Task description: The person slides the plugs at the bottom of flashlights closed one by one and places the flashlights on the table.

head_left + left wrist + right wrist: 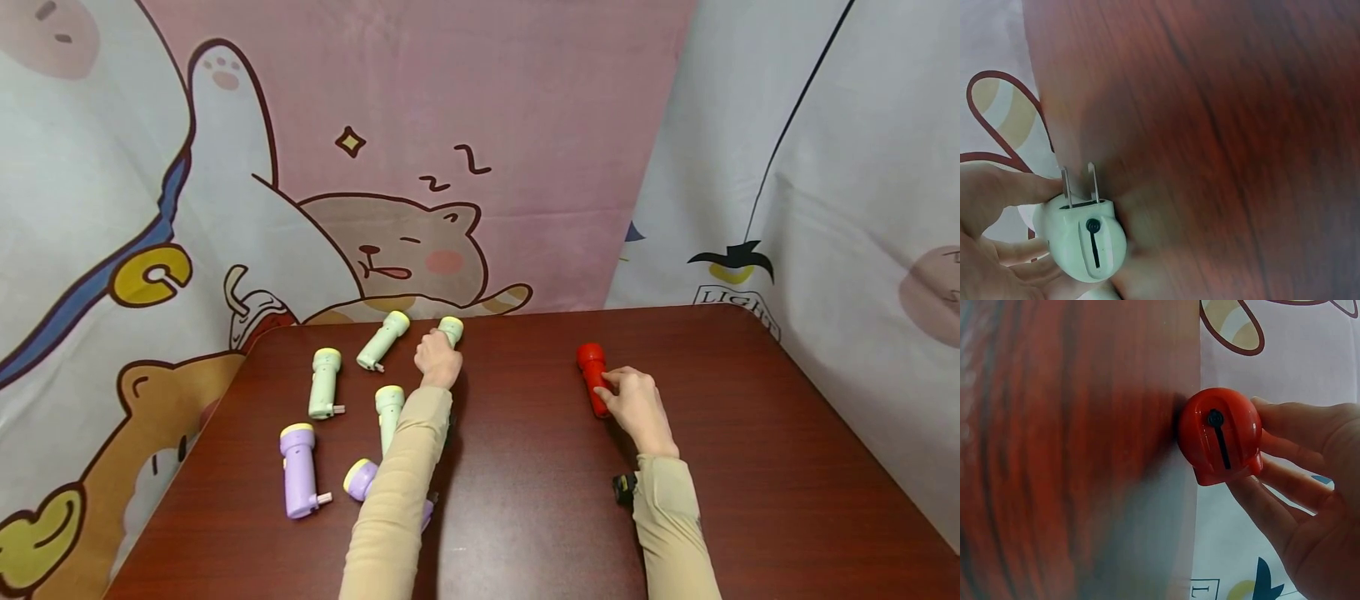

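At the back of the table my left hand (438, 360) grips a pale green flashlight (452, 327). The left wrist view shows that flashlight's tail end (1091, 244), with two metal plug prongs (1094, 184) folded out and a thumb beside them. To the right, my right hand (636, 404) holds a red flashlight (592, 367) between thumb and fingers. Its rounded end (1222, 434), with a black slot, faces the right wrist camera, and no prongs are visible there. The red flashlight's head points toward the table's back edge.
Left of my left arm lie more pale green flashlights (325, 385) (383, 341) (388, 408) and two purple flashlights (300, 475) (362, 478); the left sleeve partly covers some. A cartoon-printed cloth (570, 150) hangs behind the dark wooden table (525, 467).
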`<state>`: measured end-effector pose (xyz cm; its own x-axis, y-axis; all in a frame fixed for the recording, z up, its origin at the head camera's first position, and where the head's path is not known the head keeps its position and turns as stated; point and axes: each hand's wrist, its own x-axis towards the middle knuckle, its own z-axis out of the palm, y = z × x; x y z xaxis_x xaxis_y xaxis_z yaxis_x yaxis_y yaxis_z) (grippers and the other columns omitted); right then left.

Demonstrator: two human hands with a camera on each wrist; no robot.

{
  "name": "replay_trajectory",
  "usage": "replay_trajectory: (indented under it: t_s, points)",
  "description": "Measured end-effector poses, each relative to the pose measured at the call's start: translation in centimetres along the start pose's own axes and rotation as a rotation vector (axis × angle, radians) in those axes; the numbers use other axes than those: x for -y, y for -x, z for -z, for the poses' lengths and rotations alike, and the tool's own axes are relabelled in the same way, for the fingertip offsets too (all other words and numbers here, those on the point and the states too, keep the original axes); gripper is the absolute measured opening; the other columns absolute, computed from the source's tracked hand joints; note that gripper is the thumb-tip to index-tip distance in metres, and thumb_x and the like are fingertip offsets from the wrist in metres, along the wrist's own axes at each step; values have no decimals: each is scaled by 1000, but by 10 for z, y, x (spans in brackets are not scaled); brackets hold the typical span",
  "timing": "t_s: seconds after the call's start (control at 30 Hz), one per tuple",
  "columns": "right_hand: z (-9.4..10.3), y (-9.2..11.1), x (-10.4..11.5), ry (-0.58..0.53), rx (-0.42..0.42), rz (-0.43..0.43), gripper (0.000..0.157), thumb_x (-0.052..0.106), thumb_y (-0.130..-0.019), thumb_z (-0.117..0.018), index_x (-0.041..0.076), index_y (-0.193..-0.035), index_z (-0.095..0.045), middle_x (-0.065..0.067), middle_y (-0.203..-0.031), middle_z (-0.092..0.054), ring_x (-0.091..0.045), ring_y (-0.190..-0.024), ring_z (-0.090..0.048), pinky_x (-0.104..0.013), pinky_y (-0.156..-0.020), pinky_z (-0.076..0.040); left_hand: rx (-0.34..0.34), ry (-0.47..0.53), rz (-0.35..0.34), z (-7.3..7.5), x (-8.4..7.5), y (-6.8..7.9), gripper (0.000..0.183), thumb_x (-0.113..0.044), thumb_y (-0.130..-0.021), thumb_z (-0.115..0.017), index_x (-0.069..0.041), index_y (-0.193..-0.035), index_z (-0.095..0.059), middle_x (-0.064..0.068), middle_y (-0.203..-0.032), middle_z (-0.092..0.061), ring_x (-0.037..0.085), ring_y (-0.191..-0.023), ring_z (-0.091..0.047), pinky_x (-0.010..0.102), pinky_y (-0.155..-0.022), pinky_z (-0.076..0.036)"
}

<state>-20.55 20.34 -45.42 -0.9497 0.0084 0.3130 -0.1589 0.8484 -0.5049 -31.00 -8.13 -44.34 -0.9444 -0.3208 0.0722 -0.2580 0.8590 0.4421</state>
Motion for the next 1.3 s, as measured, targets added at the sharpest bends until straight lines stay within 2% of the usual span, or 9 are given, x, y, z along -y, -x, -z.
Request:
replay_trajectory:
  t_s: [0.3,0.7,0.93,1.3]
  points:
    - [2,0,0,-9,27,-46,31,10,-83,-69,-9,-107,-67,-26,-108,-67,-39,-98,-64,-48,-83,-52,-19,156,-21,3,-4,13,31,-11,-76,-66,1,-102,-54,23,-94,-65,42,-91,-65,50,-75,-53]
    - [4,-3,1,-15,52,-69,32,11,-82,-71,-9,-107,-67,-24,-107,-67,-37,-96,-66,-46,-82,-53,-47,325,-51,-1,-14,35,31,-18,-74,-71,-2,-93,-53,19,-80,-64,37,-72,-65,45,-59,-51]
    - [3,-4,1,-6,48,-50,31,12,-82,-71,-9,-105,-68,-24,-107,-67,-38,-96,-65,-48,-83,-52,-64,435,-54,-3,-21,51,33,-20,-74,-73,0,-94,-55,19,-80,-65,36,-68,-63,43,-61,-52]
    - [0,-4,1,-13,20,-38,31,10,-80,-72,-8,-105,-68,-24,-105,-68,-37,-94,-66,-47,-83,-52,-1,588,5,-9,-24,70,39,-22,-75,-74,-1,-104,-59,17,-90,-67,32,-79,-65,42,-69,-52]
